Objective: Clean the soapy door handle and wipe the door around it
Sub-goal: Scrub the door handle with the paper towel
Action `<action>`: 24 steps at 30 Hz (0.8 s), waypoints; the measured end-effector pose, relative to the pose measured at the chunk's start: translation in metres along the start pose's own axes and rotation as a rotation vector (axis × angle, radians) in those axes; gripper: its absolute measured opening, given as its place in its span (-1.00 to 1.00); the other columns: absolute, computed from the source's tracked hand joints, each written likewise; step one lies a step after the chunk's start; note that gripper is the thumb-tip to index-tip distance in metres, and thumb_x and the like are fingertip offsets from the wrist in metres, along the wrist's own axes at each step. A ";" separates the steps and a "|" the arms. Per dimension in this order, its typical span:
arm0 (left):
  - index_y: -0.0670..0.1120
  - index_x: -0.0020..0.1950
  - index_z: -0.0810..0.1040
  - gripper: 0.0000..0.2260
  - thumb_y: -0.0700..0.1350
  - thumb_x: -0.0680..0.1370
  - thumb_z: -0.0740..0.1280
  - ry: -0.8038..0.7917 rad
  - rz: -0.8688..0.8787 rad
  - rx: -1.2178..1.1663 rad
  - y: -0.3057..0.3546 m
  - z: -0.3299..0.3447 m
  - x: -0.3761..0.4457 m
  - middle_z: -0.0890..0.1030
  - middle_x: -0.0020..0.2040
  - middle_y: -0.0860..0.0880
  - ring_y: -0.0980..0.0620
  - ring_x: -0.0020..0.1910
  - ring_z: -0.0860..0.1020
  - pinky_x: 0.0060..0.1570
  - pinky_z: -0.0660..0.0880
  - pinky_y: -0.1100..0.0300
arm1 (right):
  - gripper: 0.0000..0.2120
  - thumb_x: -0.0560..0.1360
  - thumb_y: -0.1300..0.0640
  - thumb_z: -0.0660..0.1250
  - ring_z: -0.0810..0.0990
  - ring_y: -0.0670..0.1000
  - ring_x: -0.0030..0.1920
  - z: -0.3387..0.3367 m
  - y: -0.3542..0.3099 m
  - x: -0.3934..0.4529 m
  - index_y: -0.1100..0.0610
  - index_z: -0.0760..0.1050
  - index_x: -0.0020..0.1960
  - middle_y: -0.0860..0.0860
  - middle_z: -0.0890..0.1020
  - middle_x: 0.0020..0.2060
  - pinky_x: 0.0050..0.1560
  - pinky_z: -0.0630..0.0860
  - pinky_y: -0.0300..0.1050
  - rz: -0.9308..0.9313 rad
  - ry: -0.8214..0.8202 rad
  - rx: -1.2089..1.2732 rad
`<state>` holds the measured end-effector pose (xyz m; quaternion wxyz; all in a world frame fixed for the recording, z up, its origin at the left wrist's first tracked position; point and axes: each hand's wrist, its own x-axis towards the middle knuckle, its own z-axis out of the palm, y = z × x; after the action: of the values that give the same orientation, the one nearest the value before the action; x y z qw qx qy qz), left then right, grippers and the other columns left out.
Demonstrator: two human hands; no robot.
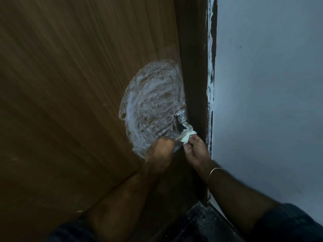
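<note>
Soapy metal lever handle (181, 127) slants between both hands, left hand (160, 151) gripping its end, right hand (195, 149) pinching a white crumpled cloth (187, 137) against it.

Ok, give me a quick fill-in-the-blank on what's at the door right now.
1. The right hand pinches a white ____ against the door handle.
2. The left hand is curled round the handle's ____ end.
3. The soap foam lies on the wooden ____.
4. The right wrist wears a thin ____.

Missing: cloth; free; door; bangle
</note>
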<state>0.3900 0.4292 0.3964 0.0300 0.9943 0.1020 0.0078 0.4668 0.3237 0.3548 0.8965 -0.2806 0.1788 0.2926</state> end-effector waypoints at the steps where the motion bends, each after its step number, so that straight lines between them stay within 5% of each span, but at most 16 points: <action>1: -0.04 0.19 0.59 -0.83 -0.12 0.65 0.26 0.018 -0.013 -0.024 0.000 0.000 -0.001 0.60 0.11 -0.02 0.01 0.05 0.56 0.06 0.49 0.15 | -0.61 0.62 0.43 0.14 0.56 0.17 0.25 0.003 -0.002 0.000 0.33 0.36 0.44 0.29 0.49 0.36 0.26 0.50 -0.02 -0.003 0.027 -0.004; 8: -0.06 0.25 0.55 -0.81 -0.15 0.66 0.24 0.061 0.005 -0.073 0.000 0.003 -0.002 0.58 0.15 -0.03 0.02 0.11 0.57 0.05 0.38 0.25 | -0.57 0.63 0.41 0.12 0.50 0.17 0.35 0.003 -0.006 0.000 0.25 0.35 0.48 0.25 0.50 0.36 0.39 0.42 0.01 -0.004 0.011 0.011; 14: -0.12 0.23 0.56 -0.82 -0.20 0.67 0.25 0.036 -0.029 -0.143 0.004 -0.007 0.000 0.61 0.15 -0.07 -0.02 0.11 0.59 0.12 0.50 0.19 | -0.59 0.60 0.45 0.17 0.48 0.17 0.38 0.006 -0.010 -0.007 0.32 0.38 0.44 0.23 0.51 0.35 0.43 0.40 0.02 -0.066 0.054 -0.063; 17: -0.11 0.19 0.57 -0.84 -0.19 0.67 0.24 0.062 -0.061 -0.194 0.006 -0.009 -0.002 0.60 0.11 -0.08 0.02 0.03 0.56 0.06 0.50 0.16 | -0.65 0.56 0.45 0.25 0.60 0.13 0.19 0.005 -0.003 -0.018 0.33 0.45 0.34 0.18 0.62 0.12 0.29 0.52 -0.01 -0.123 0.060 -0.144; 20: -0.12 0.20 0.57 -0.84 -0.21 0.67 0.25 0.062 -0.086 -0.212 0.010 -0.011 -0.002 0.61 0.11 -0.07 -0.01 0.06 0.59 0.10 0.55 0.12 | -0.72 0.50 0.48 0.31 0.62 -0.01 -0.14 0.010 -0.004 -0.017 0.36 0.53 0.20 0.11 0.64 -0.12 -0.11 0.60 -0.19 -0.250 0.138 -0.275; 24: -0.14 0.14 0.60 -0.84 -0.24 0.65 0.24 0.084 -0.106 -0.166 0.013 -0.014 -0.005 0.65 0.07 -0.12 -0.09 0.07 0.62 0.03 0.50 0.13 | -0.79 0.45 0.45 0.40 0.62 0.00 -0.20 0.012 -0.008 -0.007 0.30 0.63 0.06 0.15 0.67 -0.10 -0.10 0.63 -0.18 -0.470 0.267 -0.511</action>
<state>0.3877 0.4165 0.4112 0.1084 0.9804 0.1546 0.0565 0.4687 0.3224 0.3707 0.8090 -0.5645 0.1458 0.0746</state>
